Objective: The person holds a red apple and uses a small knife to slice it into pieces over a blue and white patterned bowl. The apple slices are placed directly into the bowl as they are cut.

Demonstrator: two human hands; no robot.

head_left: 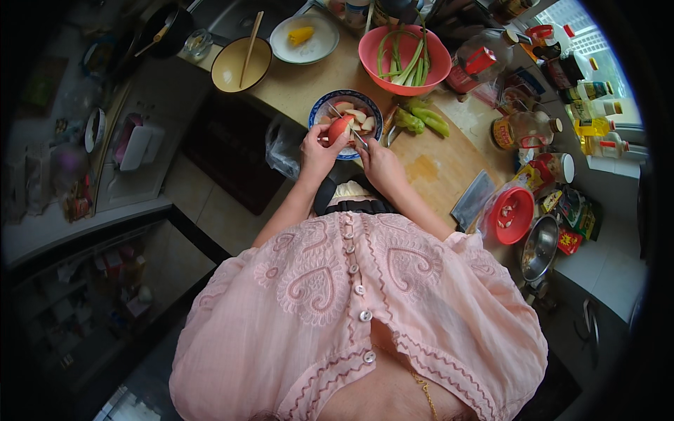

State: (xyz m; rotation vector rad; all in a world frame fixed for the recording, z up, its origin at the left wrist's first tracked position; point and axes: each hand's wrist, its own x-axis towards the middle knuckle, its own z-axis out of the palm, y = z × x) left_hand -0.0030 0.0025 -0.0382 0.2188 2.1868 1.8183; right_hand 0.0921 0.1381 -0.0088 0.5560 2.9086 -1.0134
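Red apple [340,129] and knife [361,139] over the blue-and-white bowl [380,116]

The left hand [317,149] has its fingers clamped around the red apple, which is above the near part of the blue-and-white bowl. The right hand [381,163], at the bowl's near right edge, is closed on the knife, whose blade meets the apple; how deep it sits I cannot tell. Pale, red-skinned apple pieces [358,116] lie inside the bowl.

Just right of the bowl, green peppers [421,119] rest at the far end of a wooden cutting board [439,163]. Beyond the bowl and to its right stands a pink bowl [403,90] holding green onions [415,69]. Beyond it to the left are a white plate [323,50] with a yellow piece of food [301,35] and, farther left, a cream bowl [226,69] with chopsticks [250,50] laid in it. A clear plastic bag [282,156] hangs near the bowl's left side.
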